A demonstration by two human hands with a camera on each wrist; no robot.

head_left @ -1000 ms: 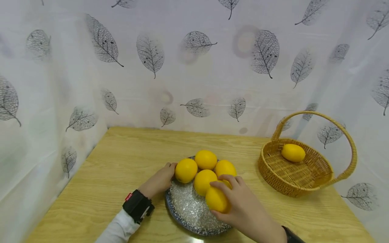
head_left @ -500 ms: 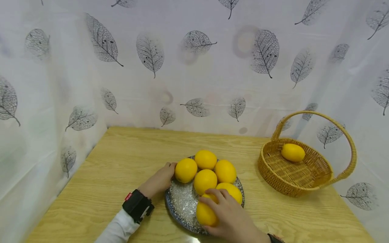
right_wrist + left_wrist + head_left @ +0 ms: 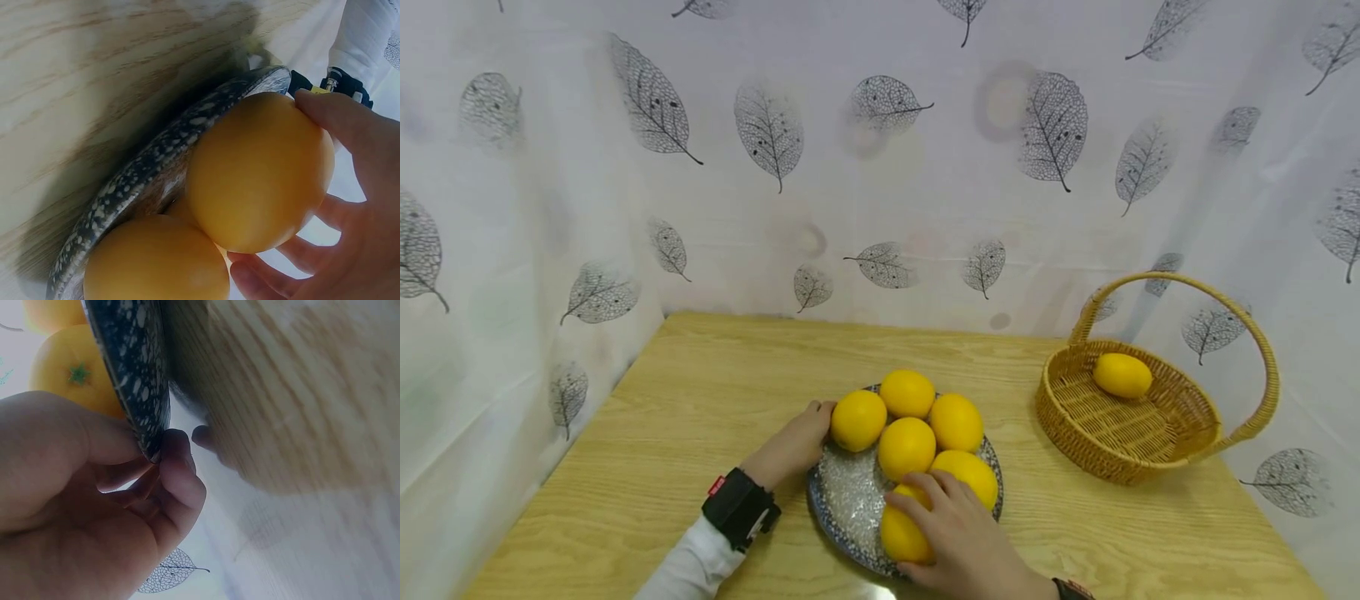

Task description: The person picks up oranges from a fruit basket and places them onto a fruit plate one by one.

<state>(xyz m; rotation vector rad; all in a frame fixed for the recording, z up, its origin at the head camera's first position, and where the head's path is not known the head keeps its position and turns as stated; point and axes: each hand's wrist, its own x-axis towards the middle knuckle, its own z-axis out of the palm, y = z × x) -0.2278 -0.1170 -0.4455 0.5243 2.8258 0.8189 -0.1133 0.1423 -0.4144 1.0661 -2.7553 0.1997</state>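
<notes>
A round speckled plate (image 3: 850, 508) with a dark blue rim holds several yellow lemons (image 3: 907, 450). At its left edge my left hand (image 3: 793, 446) pinches the rim; in the left wrist view the thumb lies above the rim and fingertips (image 3: 181, 478) curl beneath it. One lemon (image 3: 72, 369) with a green star-shaped stem end sits beside that thumb. My right hand (image 3: 966, 537) grips another lemon (image 3: 901, 533) at the near side of the plate. In the right wrist view this held lemon (image 3: 259, 172) is right by the rim, close against a neighbouring lemon (image 3: 156, 262).
A wicker basket (image 3: 1078, 446) with a tall arched handle stands at the right of the wooden table (image 3: 730, 358). One lemon (image 3: 1122, 375) lies inside it. A white curtain (image 3: 910, 192) printed with grey leaves hangs behind and along both sides.
My right hand has let go of one lemon at the plate's right side and moved left and nearer, now gripping another lemon. The left hand has stayed on the rim.
</notes>
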